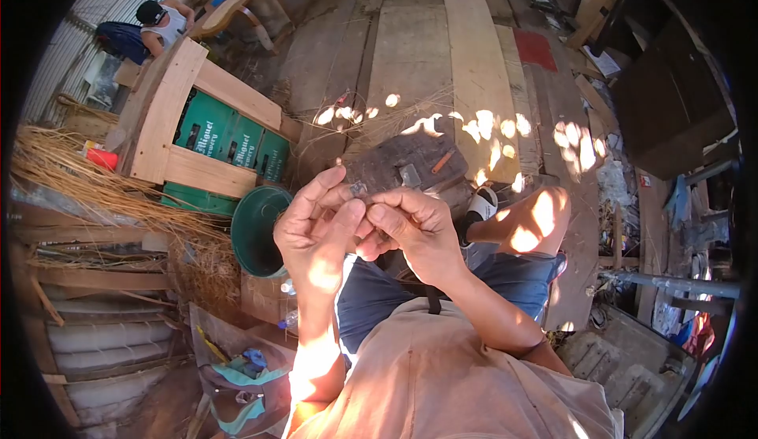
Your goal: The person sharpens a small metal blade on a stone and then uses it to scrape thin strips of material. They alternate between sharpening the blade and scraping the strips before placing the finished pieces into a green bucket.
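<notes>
Both hands meet in front of my lap, fingertips close together. My left hand (317,230) has its thumb and fingers pressed together, the index finger raised. My right hand (422,238) is closed in a pinch, thumb against the index finger, right beside the left thumb. What the fingers hold is too small to make out. A small shiny, see-through piece (358,188) shows just above the left thumb. Beyond the hands lies a dark wooden block (383,155), bearing a small greyish flat piece (410,175) and a short orange-brown stick (442,162).
On the left stand a green bucket (259,234) and a wooden frame (209,172) around green crates (245,139). Long straw-like strips (87,178) lie at the far left. Planks (482,68) cover the floor ahead. A person (164,28) sits at the back left.
</notes>
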Action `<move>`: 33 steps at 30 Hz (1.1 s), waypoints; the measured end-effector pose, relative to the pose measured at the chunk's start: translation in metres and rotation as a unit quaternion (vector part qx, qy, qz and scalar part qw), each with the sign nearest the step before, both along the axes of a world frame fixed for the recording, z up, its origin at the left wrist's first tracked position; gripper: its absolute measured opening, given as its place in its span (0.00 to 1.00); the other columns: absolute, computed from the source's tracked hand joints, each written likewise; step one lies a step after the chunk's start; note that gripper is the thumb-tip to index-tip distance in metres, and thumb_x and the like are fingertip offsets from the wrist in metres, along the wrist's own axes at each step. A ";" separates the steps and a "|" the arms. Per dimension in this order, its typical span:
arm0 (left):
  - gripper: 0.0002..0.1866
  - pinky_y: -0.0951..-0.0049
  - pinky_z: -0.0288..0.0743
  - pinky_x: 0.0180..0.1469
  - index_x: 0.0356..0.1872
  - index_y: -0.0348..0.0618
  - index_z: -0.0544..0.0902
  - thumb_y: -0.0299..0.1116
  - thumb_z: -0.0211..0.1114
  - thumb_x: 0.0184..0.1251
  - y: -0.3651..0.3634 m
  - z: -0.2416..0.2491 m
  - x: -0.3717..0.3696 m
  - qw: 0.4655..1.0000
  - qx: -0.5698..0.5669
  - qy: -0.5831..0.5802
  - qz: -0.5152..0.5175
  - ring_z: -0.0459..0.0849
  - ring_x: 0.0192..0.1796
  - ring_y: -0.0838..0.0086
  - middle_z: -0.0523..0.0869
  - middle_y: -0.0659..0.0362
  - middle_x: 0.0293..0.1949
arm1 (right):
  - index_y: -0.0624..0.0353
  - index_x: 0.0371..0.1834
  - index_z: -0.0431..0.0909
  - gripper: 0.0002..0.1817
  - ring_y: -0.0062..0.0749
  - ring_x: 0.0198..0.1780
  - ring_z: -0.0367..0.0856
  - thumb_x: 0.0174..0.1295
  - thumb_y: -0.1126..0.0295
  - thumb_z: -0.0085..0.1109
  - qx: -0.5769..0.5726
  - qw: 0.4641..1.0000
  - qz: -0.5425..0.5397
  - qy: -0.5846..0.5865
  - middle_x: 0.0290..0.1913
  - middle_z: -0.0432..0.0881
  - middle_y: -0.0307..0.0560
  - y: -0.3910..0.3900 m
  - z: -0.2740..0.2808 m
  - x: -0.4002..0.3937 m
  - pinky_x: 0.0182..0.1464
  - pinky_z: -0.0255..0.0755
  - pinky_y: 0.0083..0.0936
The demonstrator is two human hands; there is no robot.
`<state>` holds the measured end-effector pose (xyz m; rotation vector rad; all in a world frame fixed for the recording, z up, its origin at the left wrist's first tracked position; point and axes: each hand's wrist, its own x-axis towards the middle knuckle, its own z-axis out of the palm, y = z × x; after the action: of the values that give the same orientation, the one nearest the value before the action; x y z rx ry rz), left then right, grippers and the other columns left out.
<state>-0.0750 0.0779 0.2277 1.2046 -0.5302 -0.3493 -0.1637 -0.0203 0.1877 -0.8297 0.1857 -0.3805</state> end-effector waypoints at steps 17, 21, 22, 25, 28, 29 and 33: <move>0.11 0.77 0.79 0.40 0.51 0.30 0.83 0.26 0.63 0.74 0.003 -0.007 0.014 0.993 0.004 0.119 -0.003 0.85 0.33 0.76 0.89 0.53 0.33 | 0.68 0.50 0.79 0.10 0.22 0.32 0.86 0.76 0.70 0.56 -0.080 0.996 -0.020 0.025 0.39 0.87 0.47 0.008 -0.003 -0.002 0.36 0.84 0.22; 0.14 0.78 0.80 0.42 0.55 0.30 0.81 0.25 0.64 0.73 0.000 -0.029 0.020 0.994 0.015 0.101 -0.035 0.86 0.36 0.78 0.89 0.54 0.38 | 0.68 0.44 0.81 0.08 0.19 0.29 0.82 0.76 0.73 0.55 -0.069 0.996 -0.045 0.020 0.31 0.85 0.43 0.006 -0.014 0.002 0.32 0.77 0.18; 0.16 0.79 0.80 0.44 0.57 0.29 0.80 0.24 0.65 0.72 0.000 -0.040 0.024 0.995 0.013 0.078 -0.059 0.87 0.38 0.79 0.90 0.55 0.39 | 0.68 0.44 0.81 0.08 0.19 0.29 0.82 0.76 0.73 0.55 -0.069 0.996 -0.052 0.033 0.31 0.85 0.43 0.004 -0.020 -0.002 0.32 0.77 0.18; 0.17 0.79 0.79 0.46 0.58 0.29 0.79 0.23 0.66 0.71 -0.009 -0.085 0.036 0.985 0.032 0.147 -0.088 0.87 0.41 0.79 0.90 0.55 0.40 | 0.68 0.47 0.83 0.08 0.17 0.28 0.81 0.75 0.74 0.56 -0.112 0.988 -0.048 0.093 0.30 0.84 0.40 -0.010 -0.062 -0.015 0.29 0.75 0.17; 0.22 0.75 0.79 0.50 0.62 0.31 0.78 0.25 0.68 0.68 -0.036 -0.180 0.062 0.982 0.178 -0.009 -0.057 0.88 0.46 0.70 0.90 0.52 0.45 | 0.64 0.53 0.84 0.11 0.28 0.29 0.84 0.69 0.75 0.61 -0.330 0.897 -0.190 0.224 0.33 0.84 0.47 -0.037 -0.137 -0.020 0.31 0.77 0.25; 0.25 0.72 0.79 0.54 0.64 0.34 0.78 0.26 0.69 0.66 -0.042 -0.202 0.068 0.963 0.221 -0.143 -0.064 0.86 0.49 0.66 0.88 0.51 0.50 | 0.64 0.53 0.84 0.11 0.28 0.29 0.84 0.69 0.75 0.61 -0.336 0.894 -0.187 0.232 0.33 0.84 0.47 -0.047 -0.156 -0.015 0.31 0.77 0.25; 0.34 0.55 0.68 0.68 0.65 0.45 0.78 0.37 0.76 0.55 -0.059 -0.226 0.080 0.857 0.299 -0.413 -0.079 0.75 0.65 0.52 0.80 0.54 0.65 | 0.61 0.56 0.82 0.16 0.51 0.36 0.85 0.66 0.75 0.60 -0.585 0.744 -0.237 0.220 0.39 0.82 0.58 -0.055 -0.202 0.013 0.38 0.80 0.41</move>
<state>0.0051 0.0189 0.0016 1.9265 -1.3421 -0.1102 -0.1511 -0.0756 -0.0138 -2.1553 0.6442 -0.8026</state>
